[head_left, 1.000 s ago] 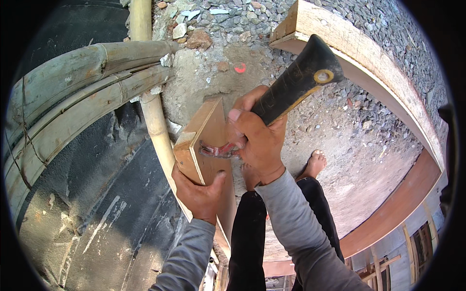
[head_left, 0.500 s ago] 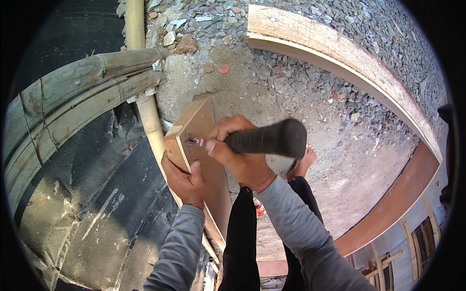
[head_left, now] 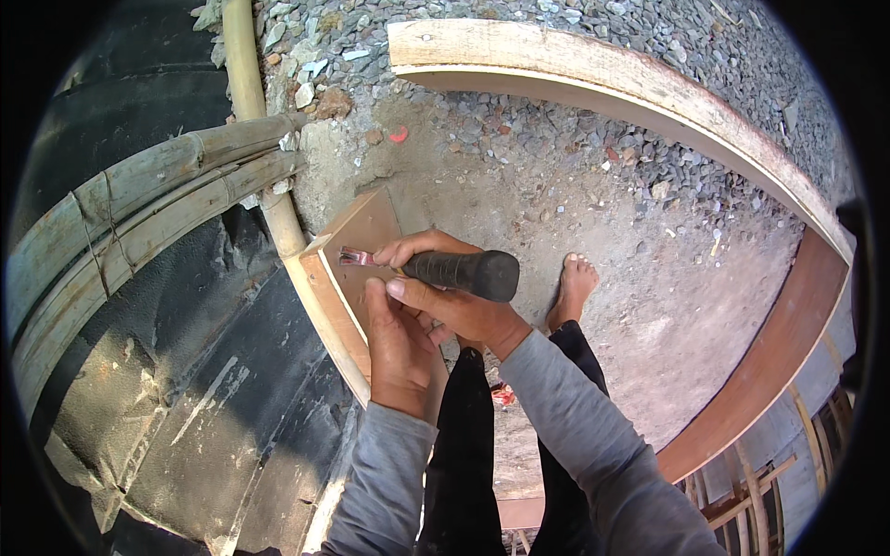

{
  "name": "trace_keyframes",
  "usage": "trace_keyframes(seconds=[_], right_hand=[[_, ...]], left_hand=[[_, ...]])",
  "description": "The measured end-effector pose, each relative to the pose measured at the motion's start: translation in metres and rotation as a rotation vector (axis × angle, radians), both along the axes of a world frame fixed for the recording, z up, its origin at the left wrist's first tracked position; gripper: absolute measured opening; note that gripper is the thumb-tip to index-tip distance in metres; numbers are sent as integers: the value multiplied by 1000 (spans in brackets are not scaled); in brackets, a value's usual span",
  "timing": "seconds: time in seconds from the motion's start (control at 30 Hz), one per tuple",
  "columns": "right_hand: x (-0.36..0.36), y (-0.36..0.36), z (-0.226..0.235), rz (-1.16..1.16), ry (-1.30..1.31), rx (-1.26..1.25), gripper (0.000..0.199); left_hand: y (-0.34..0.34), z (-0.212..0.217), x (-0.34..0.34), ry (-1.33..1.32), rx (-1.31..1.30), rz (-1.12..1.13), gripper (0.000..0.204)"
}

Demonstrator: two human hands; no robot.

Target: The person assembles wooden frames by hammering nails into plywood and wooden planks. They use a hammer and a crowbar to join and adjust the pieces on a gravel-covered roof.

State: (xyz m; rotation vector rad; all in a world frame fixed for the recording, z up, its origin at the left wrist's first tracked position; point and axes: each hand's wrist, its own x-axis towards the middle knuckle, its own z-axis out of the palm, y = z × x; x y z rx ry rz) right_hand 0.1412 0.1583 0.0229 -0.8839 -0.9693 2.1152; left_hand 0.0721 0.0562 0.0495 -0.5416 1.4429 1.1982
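Observation:
My right hand (head_left: 464, 310) is wrapped round the black ribbed handle of a claw hammer (head_left: 464, 271). The handle's butt points up at me, and the metal claw shows over the face of a wooden panel (head_left: 371, 218) near its edge; I cannot tell whether it touches. Close beside the right thumb is my left hand (head_left: 399, 347), its fingers curled together below the handle. What those fingers hold, if anything, is too small or hidden. The panel stands on edge, with pale timber along its rim.
A long timber-edged board (head_left: 575, 60) curves across the far side, joined to a brown board (head_left: 760, 371) at right. Grey gravel (head_left: 603, 139) lies around the far board. At left are bamboo poles (head_left: 158, 171) and black sheeting (head_left: 213, 371). My bare foot (head_left: 573, 287) rests on the concrete.
My left hand has let go of the panel's edge and come right, up to my right hand. The hammer has shifted slightly left in view, still in my right hand.

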Motion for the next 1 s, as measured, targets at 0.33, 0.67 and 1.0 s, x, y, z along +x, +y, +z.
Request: trace_keyframes(seconds=[0.33, 0.67, 1.0], right_hand=[[47, 6, 3, 321, -167, 363, 30], [103, 8, 42, 587, -59, -547, 66], [36, 109, 66, 1521, -589, 612, 47]], left_hand=[[27, -62, -9, -87, -96, 420, 18], [21, -46, -25, 81, -307, -77, 17], [48, -66, -5, 135, -398, 96, 18]])
